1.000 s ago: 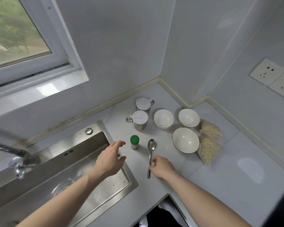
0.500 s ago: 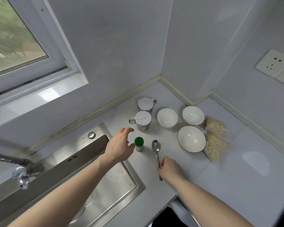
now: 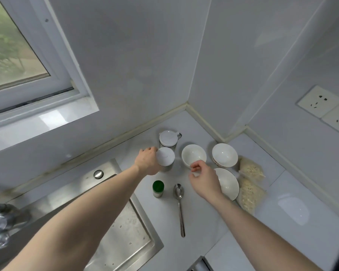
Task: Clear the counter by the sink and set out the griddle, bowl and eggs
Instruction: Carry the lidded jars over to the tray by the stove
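Observation:
On the white counter (image 3: 282, 222) right of the sink, my left hand (image 3: 148, 161) wraps around the near steel canister with a white lid (image 3: 165, 157). My right hand (image 3: 204, 178) pinches the near rim of a small white bowl (image 3: 194, 154). A second lidded canister (image 3: 169, 138) stands just behind the first. Another small white bowl (image 3: 224, 154) sits to the right. A larger white bowl with a dark rim (image 3: 230, 185) is partly hidden under my right wrist.
A green-capped spice jar (image 3: 158, 188) and a metal spoon (image 3: 179, 202) lie in front of my hands. Two clear bags of oats (image 3: 250, 184) rest by the right wall. The steel sink (image 3: 125, 227) and faucet (image 3: 0, 222) are at left, wall sockets (image 3: 319, 103) at right.
My left hand moved forward past the spice jar and closed around the near canister. My right hand left the spoon handle and reached up to the small bowl's rim.

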A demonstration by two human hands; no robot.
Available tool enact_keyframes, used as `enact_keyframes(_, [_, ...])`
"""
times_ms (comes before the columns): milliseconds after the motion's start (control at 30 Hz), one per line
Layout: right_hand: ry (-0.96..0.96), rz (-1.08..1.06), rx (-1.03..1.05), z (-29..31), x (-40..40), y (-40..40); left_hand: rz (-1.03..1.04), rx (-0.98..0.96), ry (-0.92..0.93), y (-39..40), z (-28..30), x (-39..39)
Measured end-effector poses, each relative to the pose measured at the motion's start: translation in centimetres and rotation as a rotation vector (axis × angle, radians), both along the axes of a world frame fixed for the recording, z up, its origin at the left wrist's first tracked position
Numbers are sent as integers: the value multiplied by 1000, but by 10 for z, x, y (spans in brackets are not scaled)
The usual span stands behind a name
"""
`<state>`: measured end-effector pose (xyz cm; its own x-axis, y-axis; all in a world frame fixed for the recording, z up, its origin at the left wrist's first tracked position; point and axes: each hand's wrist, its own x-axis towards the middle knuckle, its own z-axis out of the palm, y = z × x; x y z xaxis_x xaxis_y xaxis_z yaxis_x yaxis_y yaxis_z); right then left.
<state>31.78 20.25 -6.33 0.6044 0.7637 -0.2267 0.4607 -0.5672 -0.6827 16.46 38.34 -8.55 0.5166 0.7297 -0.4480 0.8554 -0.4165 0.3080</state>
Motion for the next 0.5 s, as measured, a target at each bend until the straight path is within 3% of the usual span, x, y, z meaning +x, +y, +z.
enact_keyframes(200, [-180,233,-133,6,41,77,67,-33,-54,11,-12,-17])
enact_keyframes(500, [-280,452,-306,-20,61,166,289,-32,-317,6,2,-61])
